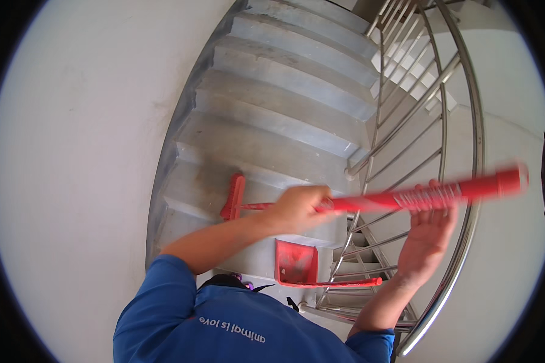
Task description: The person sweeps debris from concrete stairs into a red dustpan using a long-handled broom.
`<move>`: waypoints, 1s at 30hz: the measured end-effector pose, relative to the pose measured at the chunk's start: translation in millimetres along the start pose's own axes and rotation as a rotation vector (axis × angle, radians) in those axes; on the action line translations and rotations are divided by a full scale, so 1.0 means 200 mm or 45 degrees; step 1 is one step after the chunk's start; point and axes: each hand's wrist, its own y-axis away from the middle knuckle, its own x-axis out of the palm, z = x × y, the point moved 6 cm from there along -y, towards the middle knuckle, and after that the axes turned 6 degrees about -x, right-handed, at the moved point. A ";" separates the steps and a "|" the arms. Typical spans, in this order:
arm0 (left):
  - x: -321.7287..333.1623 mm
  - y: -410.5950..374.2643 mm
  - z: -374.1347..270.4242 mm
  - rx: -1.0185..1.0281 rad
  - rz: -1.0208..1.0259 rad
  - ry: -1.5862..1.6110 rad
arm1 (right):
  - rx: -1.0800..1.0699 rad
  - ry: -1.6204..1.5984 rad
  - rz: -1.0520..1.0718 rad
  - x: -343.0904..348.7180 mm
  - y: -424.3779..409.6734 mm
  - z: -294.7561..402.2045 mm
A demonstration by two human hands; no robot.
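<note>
My left hand [299,209] is closed around the red handle of a broom [372,203]. The broom's red head with bristles [234,197] rests on a stair step to the left. Across the fingers of my right hand [429,227] runs the thick upper part of the handle; the palm faces the camera, the fingers are stretched out behind the handle, and whether they grip it is unclear. The handle's far end is blurred. Below my left hand, a red dustpan [296,262] with bits of debris in it lies on a lower step, its handle pointing right to the railing.
Grey concrete stairs [281,95] with dark stains stretch up the view. A white wall [81,136] borders them on the left. Along the right side curves a stainless steel railing [477,113] with thin bars; the broom handle crosses it. More steps show through the bars.
</note>
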 end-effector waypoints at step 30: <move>-0.07 0.13 0.85 -0.162 0.162 -0.709 | 0.640 -0.591 -0.320 -0.01 0.23 -0.56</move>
